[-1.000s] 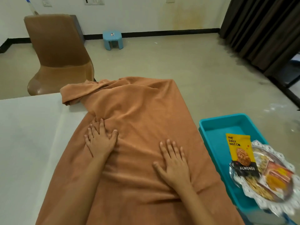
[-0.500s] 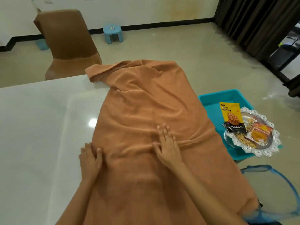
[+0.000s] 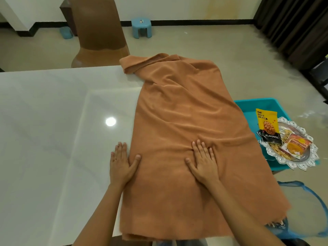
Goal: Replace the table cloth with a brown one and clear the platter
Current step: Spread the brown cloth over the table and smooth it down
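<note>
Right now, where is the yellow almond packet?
In the head view the yellow almond packet lies at the right, on the left edge of the ornate silver platter, over the turquoise plastic tub beside the brown cloth.

Brown chair (image 3: 99,32), blue stool (image 3: 141,26)

The yellow and black nut packet (image 3: 267,125) at the right of the frame says "THE DAILY NUT CO" at its top and "ALMONDS" on its black bottom part. The orange packet (image 3: 296,146) beside it has words too small to read.
</note>
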